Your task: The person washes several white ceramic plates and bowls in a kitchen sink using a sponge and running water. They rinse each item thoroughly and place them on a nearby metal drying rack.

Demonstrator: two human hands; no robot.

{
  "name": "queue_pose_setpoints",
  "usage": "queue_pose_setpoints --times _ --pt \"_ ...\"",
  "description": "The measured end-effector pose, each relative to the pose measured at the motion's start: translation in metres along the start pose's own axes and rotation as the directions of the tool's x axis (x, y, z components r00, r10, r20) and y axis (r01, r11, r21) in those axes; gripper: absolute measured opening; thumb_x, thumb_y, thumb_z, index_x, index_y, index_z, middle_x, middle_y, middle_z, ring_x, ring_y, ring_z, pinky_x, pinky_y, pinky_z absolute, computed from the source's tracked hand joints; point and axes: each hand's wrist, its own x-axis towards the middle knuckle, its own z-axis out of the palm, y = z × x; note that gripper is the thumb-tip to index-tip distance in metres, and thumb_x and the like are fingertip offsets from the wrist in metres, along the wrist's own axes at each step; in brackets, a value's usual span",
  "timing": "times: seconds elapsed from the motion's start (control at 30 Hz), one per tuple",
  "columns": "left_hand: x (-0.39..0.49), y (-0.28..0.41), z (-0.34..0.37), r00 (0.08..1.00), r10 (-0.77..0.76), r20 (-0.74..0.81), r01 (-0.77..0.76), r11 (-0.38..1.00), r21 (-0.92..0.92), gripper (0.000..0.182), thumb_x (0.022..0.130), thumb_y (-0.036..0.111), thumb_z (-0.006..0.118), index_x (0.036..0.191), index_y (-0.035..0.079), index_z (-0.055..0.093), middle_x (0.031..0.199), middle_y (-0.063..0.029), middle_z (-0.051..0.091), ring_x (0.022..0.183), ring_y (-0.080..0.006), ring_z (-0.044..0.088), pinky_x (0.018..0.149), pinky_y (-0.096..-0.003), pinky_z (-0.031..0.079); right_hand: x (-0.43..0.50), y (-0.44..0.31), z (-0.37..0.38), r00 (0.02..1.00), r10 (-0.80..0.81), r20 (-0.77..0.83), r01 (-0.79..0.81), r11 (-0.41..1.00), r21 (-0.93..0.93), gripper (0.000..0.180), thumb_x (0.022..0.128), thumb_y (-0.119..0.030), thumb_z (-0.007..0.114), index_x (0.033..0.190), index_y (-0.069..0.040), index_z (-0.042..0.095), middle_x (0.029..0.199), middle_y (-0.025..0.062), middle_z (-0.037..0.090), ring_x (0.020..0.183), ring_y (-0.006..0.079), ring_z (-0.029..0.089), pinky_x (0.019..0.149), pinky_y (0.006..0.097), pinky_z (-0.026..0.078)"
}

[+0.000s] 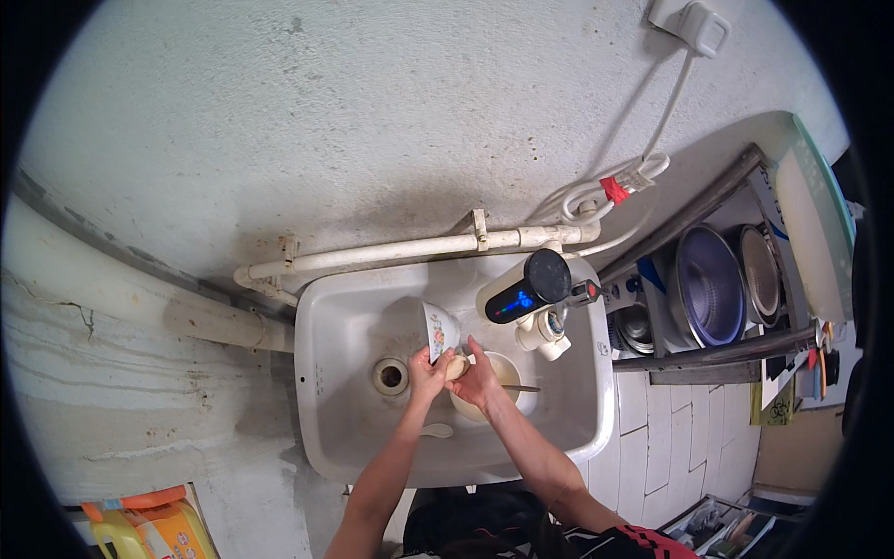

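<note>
Over the middle of a white sink (559, 433), my left hand (424, 374) grips the lower edge of a white bowl with a floral pattern (440, 330). The bowl is tipped on its side. Between my two hands is a beige, rounded thing (457, 367), perhaps a scrubber. My right hand (478, 381) touches it from the right, thumb raised; how firmly it holds is unclear. Under my right hand stands another pale bowl (469, 409) containing cloudy liquid, and a thin dark handle (520, 388) sticks out over its rim. A white spoon (437, 431) lies on the sink floor.
The drain (390, 376) is left of my hands. An electric tap with a lit display (520, 300) juts over the sink's back right. White pipe (391, 253) runs along the wall. A rack with metal basins (710, 286) stands right; a yellow jug (157, 531) sits lower left.
</note>
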Motion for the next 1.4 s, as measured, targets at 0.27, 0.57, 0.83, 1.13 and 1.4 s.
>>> queue_pose_setpoints --times 0.27,0.57,0.83,1.13,1.4 --pt "-0.007 0.025 0.002 0.84 0.015 0.542 -0.498 0.42 0.759 0.016 0.068 0.001 0.047 0.081 0.002 0.057 0.078 -0.0164 0.059 0.072 -0.031 0.058 0.061 -0.0425 0.047 -0.001 -0.002 0.003 0.744 -0.645 -0.173 0.38 0.622 -0.685 0.052 0.076 -0.019 0.059 0.119 -0.007 0.031 0.09 0.0108 0.052 0.079 0.0183 0.052 0.065 0.0303 0.045" --pt "-0.001 0.012 -0.024 0.809 0.349 0.473 -0.578 0.622 0.528 0.045 0.077 0.016 0.056 0.117 0.006 0.04 0.12 -0.0189 0.041 0.115 -0.0297 0.037 0.1 -0.0419 0.021 0.005 -0.043 -0.047 0.779 -0.622 -0.077 0.379 0.566 -0.732 0.053 0.076 -0.004 0.048 0.125 -0.007 0.029 0.094 0.0126 0.05 0.06 0.0157 0.052 0.045 0.0269 0.044" --pt "0.013 -0.044 -0.021 0.799 -0.414 0.436 0.601 0.571 -0.559 0.052 0.068 0.002 0.053 0.118 0.007 0.037 0.108 -0.0087 0.047 0.102 -0.0217 0.046 0.085 -0.0344 0.038 -0.014 -0.054 -0.025 0.877 -0.481 -0.01 0.185 0.357 -0.915 0.047 0.078 -0.02 0.054 0.119 -0.007 0.035 0.066 0.0058 0.054 0.039 0.0085 0.043 0.031 0.0215 0.033" --pt "0.003 -0.023 -0.005 0.886 -0.46 0.066 0.436 0.773 -0.462 0.051 0.081 0.047 0.045 0.121 0.018 0.032 0.118 -0.0053 0.039 0.108 -0.0209 0.04 0.084 -0.0394 0.039 -0.015 -0.045 -0.008 0.82 -0.572 -0.035 0.33 0.521 -0.787 0.045 0.08 -0.027 0.049 0.116 -0.01 0.028 0.111 0.0085 0.042 0.097 0.0254 0.046 0.066 0.0406 0.046" --pt "0.014 -0.029 -0.005 0.8 -0.591 0.104 0.574 0.703 -0.42 0.051 0.083 0.052 0.037 0.12 0.016 0.035 0.112 -0.0036 0.046 0.102 -0.0184 0.046 0.08 -0.0322 0.041 0.026 0.004 0.005 0.817 -0.535 0.213 0.247 -0.009 -0.969 0.042 0.074 -0.012 0.053 0.112 0.002 0.043 0.091 0.018 0.056 0.085 0.0233 0.056 0.073 0.0311 0.044"
